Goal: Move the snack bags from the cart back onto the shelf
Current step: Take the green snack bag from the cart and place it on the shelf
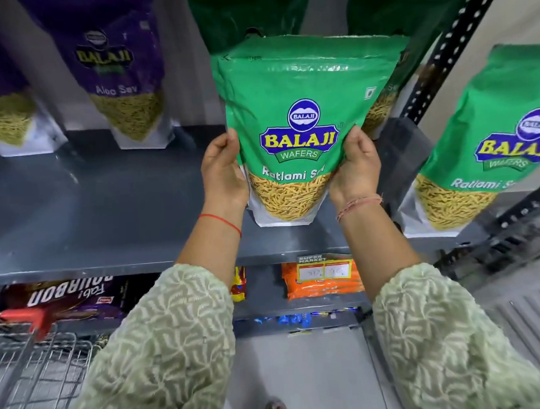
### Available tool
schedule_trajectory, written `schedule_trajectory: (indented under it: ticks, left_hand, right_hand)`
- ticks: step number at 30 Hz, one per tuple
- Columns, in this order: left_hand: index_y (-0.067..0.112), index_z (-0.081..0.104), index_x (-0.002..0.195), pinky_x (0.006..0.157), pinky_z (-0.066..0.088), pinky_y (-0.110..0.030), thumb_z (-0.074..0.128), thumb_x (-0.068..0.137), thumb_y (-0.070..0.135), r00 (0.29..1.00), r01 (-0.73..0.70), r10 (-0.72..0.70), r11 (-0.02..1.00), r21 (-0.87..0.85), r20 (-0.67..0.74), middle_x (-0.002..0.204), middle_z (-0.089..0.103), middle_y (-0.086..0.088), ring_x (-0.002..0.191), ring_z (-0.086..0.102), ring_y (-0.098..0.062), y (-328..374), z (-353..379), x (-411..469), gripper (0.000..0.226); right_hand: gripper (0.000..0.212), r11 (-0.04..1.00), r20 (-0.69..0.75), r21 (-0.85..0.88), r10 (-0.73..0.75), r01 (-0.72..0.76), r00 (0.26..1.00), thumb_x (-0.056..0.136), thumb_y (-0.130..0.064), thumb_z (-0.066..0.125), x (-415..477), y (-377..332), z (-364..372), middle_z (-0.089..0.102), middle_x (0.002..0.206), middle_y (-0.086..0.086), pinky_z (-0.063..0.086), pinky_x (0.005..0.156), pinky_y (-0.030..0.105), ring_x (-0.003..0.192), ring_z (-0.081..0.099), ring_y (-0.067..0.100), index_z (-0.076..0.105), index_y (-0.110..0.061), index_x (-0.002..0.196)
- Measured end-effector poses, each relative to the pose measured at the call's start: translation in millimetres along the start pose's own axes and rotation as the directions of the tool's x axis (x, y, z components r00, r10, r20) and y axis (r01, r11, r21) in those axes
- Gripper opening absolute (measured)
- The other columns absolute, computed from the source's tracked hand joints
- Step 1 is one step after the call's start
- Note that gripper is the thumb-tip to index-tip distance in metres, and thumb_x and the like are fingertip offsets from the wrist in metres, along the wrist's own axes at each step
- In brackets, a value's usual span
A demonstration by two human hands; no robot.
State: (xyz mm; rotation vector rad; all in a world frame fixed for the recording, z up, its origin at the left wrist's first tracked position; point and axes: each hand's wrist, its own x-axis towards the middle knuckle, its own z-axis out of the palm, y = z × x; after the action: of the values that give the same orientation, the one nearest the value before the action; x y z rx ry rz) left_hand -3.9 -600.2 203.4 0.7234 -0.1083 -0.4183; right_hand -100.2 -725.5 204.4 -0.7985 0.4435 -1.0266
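Observation:
A green Ratlami Sev snack bag (301,109) stands upright on the grey shelf (107,219), its base near the front edge. My left hand (223,172) grips its left side and my right hand (359,165) grips its right side. Another green bag (490,136) leans at the right end of the shelf. More green bags (246,14) stand behind the held one, partly hidden. The wire cart (30,367) with a red handle is at the lower left; I cannot see any bags in it.
Two purple Aloo Sev bags (121,87) stand at the back left of the shelf. A perforated black upright (448,48) runs along the right. Lower shelves hold biscuit packs (70,299) and orange packets (322,279). A price tag (325,268) hangs on the shelf edge.

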Motion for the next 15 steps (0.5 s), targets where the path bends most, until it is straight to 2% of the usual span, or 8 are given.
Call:
schedule_trajectory:
  ticks: [2,4,6,8,9,11,13,15]
  left_hand:
    - [0.011,0.055,0.070,0.070,0.055,-0.029,0.050,0.087,0.003,1.000,-0.006,0.006,1.000,0.002,0.007,0.059,0.072,0.006,0.067,0.066,-0.012,3.1,1.7,-5.4,0.020]
    - [0.010,0.056,0.074,0.065,0.058,-0.023,0.048,0.087,0.002,0.999,-0.020,0.019,1.000,0.020,0.031,0.061,0.073,0.005,0.065,0.067,-0.009,9.5,0.2,-11.1,0.018]
    - [0.013,0.059,0.082,0.075,0.056,-0.020,0.047,0.089,0.007,0.997,-0.056,0.050,0.993,0.107,0.053,0.071,0.074,0.006,0.075,0.068,-0.008,22.7,-8.9,-18.2,0.015]
    - [0.018,0.059,0.086,0.080,0.052,-0.019,0.048,0.090,0.017,0.995,-0.095,0.093,0.967,0.235,0.020,0.079,0.074,0.006,0.084,0.068,-0.010,40.0,-30.1,-25.1,0.013]
    - [0.019,0.059,0.085,0.078,0.052,-0.019,0.048,0.090,0.022,0.992,-0.116,0.126,0.952,0.282,-0.018,0.080,0.074,0.006,0.084,0.069,-0.012,50.9,-46.2,-30.2,0.013]
    - [0.019,0.059,0.082,0.075,0.051,-0.020,0.048,0.090,0.028,0.969,-0.165,0.219,0.918,0.361,-0.113,0.073,0.074,0.007,0.082,0.070,-0.012,77.1,-85.8,-45.1,0.017]
    - [0.020,0.058,0.078,0.071,0.051,-0.019,0.043,0.092,0.033,0.923,-0.182,0.312,0.870,0.459,-0.225,0.066,0.074,0.012,0.076,0.070,-0.007,105.3,-133.1,-63.9,0.024]
    - [0.020,0.059,0.077,0.067,0.051,-0.017,0.035,0.093,0.037,0.851,-0.180,0.404,0.825,0.535,-0.337,0.063,0.074,0.014,0.072,0.069,-0.005,139.9,-191.4,-87.1,0.033]
  right_hand:
    - [0.017,1.000,0.005,-0.018,0.007,-0.007,1.000,0.090,-0.013,0.047,-3.8,-1.8,0.5,0.074,0.071,-0.006,0.055,0.077,0.035,0.072,0.065,0.015,0.064,-0.010,0.087]
    - [0.019,0.998,-0.048,-0.057,-0.011,0.008,0.999,0.090,-0.014,0.049,-11.9,-5.3,2.8,0.069,0.091,0.004,0.052,0.082,0.033,0.086,0.062,0.019,0.058,-0.004,0.103]
    - [0.031,0.991,-0.196,-0.122,-0.079,0.055,0.977,0.090,-0.015,0.050,-30.7,-1.9,4.0,0.056,0.107,0.010,0.048,0.083,0.021,0.099,0.053,0.018,0.047,0.000,0.117]
    - [0.022,0.979,-0.338,-0.193,-0.128,0.064,0.933,0.090,-0.016,0.050,-63.8,16.5,3.2,0.052,0.103,0.007,0.047,0.071,0.008,0.093,0.051,0.013,0.046,-0.004,0.108]
    - [0.014,0.964,-0.342,-0.261,-0.147,0.057,0.928,0.090,-0.018,0.049,-83.7,32.5,4.0,0.051,0.099,0.006,0.045,0.072,0.011,0.090,0.050,0.012,0.047,-0.009,0.101]
    - [0.002,0.932,-0.250,-0.362,-0.116,0.018,0.961,0.089,-0.022,0.050,-127.4,71.1,15.2,0.049,0.096,0.002,0.039,0.080,0.017,0.089,0.047,0.011,0.050,-0.023,0.088]
    - [0.006,0.901,-0.094,-0.433,-0.075,0.027,0.993,0.084,-0.024,0.052,-168.6,107.3,36.1,0.049,0.091,0.001,0.038,0.078,0.013,0.081,0.047,0.002,0.050,-0.028,0.080]
    - [0.004,0.873,0.101,-0.488,0.054,0.002,0.993,0.083,-0.023,0.055,-211.1,140.4,71.5,0.049,0.096,0.005,0.038,0.074,0.006,0.074,0.048,-0.007,0.052,-0.024,0.085]
